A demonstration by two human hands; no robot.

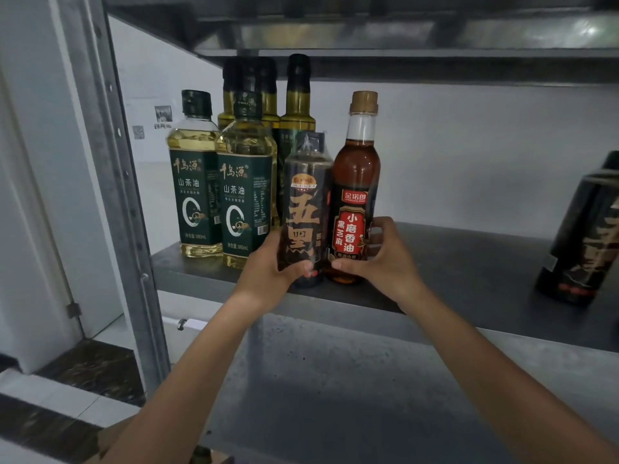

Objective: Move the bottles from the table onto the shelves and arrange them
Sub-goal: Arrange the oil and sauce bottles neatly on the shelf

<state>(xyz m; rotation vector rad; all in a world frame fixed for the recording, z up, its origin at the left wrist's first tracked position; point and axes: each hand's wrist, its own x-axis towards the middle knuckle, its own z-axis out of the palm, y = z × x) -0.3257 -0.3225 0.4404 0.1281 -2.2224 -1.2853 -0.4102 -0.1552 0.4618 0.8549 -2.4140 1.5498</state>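
My left hand (pixel 268 267) grips the lower part of a dark soy sauce bottle (pixel 304 195) with a black label. My right hand (pixel 382 259) grips the base of a reddish-brown sesame oil bottle (pixel 356 182) with a red label and tan cap. Both bottles stand side by side, touching, near the front edge of the grey metal shelf (pixel 452 262). Left of them stand two camellia oil bottles (pixel 246 195) with green labels. Taller olive oil bottles (pixel 298 105) stand behind them.
Another dark bottle (pixel 582 236) stands at the right end of the same shelf. A metal upright post (pixel 124 182) frames the rack's left side. One shelf (pixel 402 38) runs overhead and a lower shelf (pixel 351 380) lies under my arms. White wall behind.
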